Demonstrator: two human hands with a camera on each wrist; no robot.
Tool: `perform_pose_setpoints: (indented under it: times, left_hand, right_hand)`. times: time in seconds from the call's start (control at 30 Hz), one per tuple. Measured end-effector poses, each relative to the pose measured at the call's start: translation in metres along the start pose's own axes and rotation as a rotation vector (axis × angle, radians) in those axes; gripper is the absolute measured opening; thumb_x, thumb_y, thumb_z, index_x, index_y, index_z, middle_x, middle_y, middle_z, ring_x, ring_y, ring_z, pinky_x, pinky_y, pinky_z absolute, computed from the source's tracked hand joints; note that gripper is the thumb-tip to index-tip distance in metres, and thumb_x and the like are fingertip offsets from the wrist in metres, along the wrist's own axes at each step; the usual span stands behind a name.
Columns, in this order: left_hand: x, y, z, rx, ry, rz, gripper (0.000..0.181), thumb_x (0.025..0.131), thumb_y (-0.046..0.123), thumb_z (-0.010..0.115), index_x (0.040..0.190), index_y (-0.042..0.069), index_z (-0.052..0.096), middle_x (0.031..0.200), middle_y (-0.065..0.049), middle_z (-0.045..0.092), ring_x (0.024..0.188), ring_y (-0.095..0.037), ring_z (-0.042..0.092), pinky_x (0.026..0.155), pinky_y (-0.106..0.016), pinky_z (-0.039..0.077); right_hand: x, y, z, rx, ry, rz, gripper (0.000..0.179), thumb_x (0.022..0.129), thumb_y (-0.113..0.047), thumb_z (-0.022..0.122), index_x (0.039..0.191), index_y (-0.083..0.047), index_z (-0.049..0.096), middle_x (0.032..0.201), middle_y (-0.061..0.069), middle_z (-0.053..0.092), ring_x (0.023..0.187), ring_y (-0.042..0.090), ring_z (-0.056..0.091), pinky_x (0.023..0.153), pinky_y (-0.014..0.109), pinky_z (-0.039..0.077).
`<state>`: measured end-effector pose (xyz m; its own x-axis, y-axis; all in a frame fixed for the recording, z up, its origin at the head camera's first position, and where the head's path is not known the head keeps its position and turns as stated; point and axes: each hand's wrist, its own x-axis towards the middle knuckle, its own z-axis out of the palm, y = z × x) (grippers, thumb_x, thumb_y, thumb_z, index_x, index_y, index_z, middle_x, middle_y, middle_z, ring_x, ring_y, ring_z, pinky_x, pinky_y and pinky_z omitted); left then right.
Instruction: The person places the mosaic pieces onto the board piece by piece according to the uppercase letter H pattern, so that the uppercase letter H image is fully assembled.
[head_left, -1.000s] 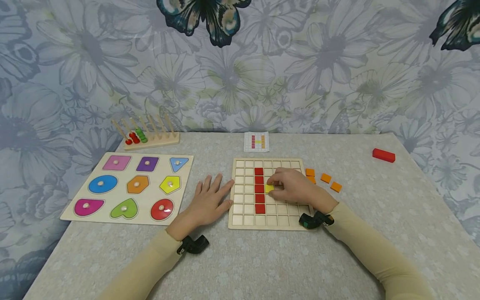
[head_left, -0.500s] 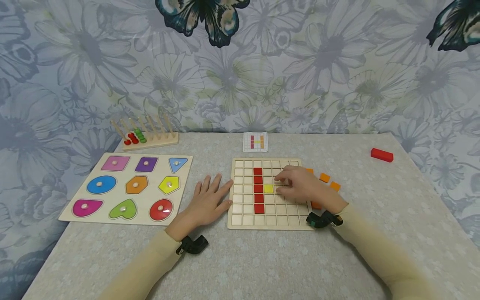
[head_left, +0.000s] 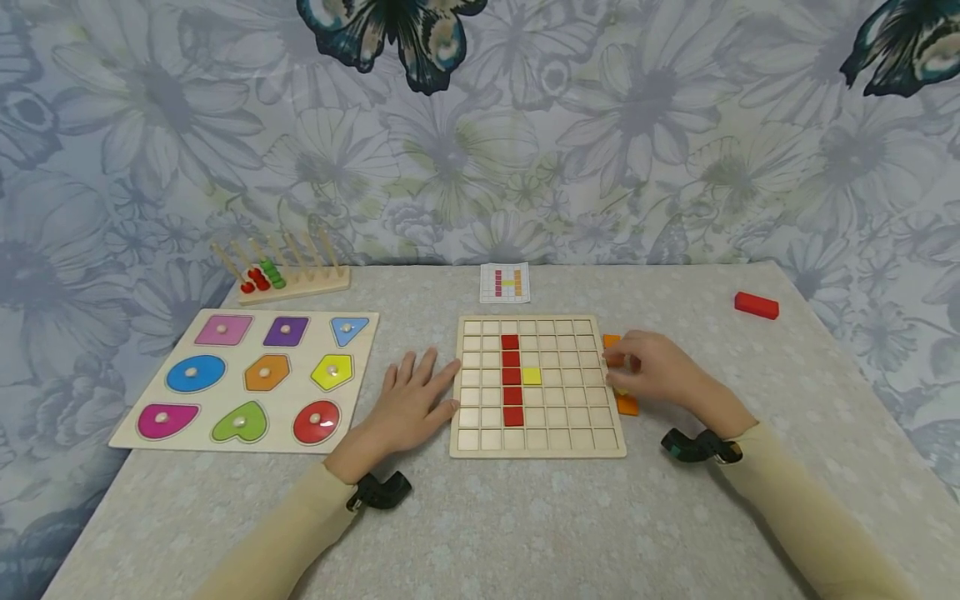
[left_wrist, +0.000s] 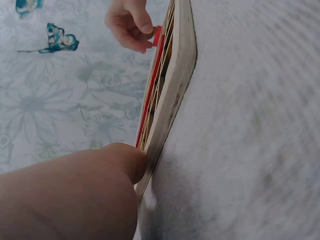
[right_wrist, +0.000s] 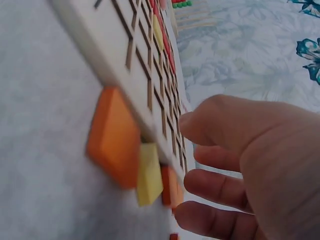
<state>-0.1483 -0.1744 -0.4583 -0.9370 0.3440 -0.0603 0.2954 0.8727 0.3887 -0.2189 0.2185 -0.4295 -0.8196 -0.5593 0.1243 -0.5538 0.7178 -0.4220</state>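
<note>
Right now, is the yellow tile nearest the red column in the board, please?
In: the yellow tile fills a cell of the board beside the middle red tile.

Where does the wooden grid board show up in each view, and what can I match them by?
Head: grid board, below and slightly right of centre.
Left wrist: grid board, nearly edge-on, from the top edge to below centre.
Right wrist: grid board, slanting from upper left past centre.
Shared landmark: red tiles on it.

The head view looks forward and down on the worktop [head_left: 525, 529] from well back, taking in its far edge; both wrist views sit low, close and sideways, facing the wall [head_left: 600, 167]. All three share the board [head_left: 556, 397].
</note>
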Motion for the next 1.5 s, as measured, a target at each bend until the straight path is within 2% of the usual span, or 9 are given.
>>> perform_pose_setpoints:
  times: [0.23,0.37,0.5,0.97,1.5]
  left_hand:
    - [-0.001,-0.001,0.001,-0.001,0.009,0.001,0.064,0.104,0.041,0.049,0.161,0.016,0.034,0.169,-0.025,0.017,0.156,-0.054,0.005,0.119,-0.074,0.007]
    - [0.0,-0.002,0.001,0.0,0.01,0.005,0.063,0.105,0.04,0.049,0.161,0.016,0.033,0.169,-0.025,0.017,0.156,-0.054,0.005,0.119,-0.075,0.007]
    - [0.0,-0.003,0.002,0.006,0.013,0.014,0.063,0.105,0.041,0.049,0.161,0.016,0.033,0.169,-0.026,0.017,0.155,-0.054,0.006,0.119,-0.075,0.007]
    - [0.001,-0.003,0.002,-0.001,0.02,0.02,0.063,0.104,0.04,0.049,0.161,0.015,0.034,0.168,-0.027,0.018,0.155,-0.056,0.007,0.118,-0.075,0.009]
    - [0.0,-0.001,0.0,-0.005,0.001,0.001,0.063,0.105,0.04,0.049,0.161,0.016,0.033,0.169,-0.026,0.016,0.156,-0.054,0.005,0.119,-0.075,0.006]
  right_hand:
    - [-0.016,0.01,0.001,-0.003,-0.001,0.015,0.024,0.081,-0.007,0.076,0.105,-0.007,0.078,0.09,0.0,0.07,0.071,0.008,0.051,0.065,0.023,0.045]
    - [-0.021,0.016,0.004,0.014,0.02,-0.018,0.027,0.079,-0.002,0.073,0.104,-0.009,0.078,0.082,-0.003,0.063,0.067,0.007,0.047,0.061,0.022,0.041]
    - [-0.023,0.018,0.006,0.03,0.025,-0.018,0.03,0.078,0.0,0.072,0.105,-0.011,0.079,0.079,-0.003,0.056,0.066,0.006,0.044,0.06,0.022,0.038]
    - [-0.025,0.017,0.012,0.012,0.042,0.0,0.033,0.076,-0.004,0.074,0.107,-0.008,0.08,0.089,0.0,0.059,0.067,0.008,0.044,0.06,0.023,0.038]
    - [-0.026,0.017,0.013,0.02,0.06,-0.001,0.022,0.078,-0.009,0.079,0.099,-0.01,0.079,0.09,-0.001,0.061,0.067,0.006,0.044,0.061,0.023,0.038]
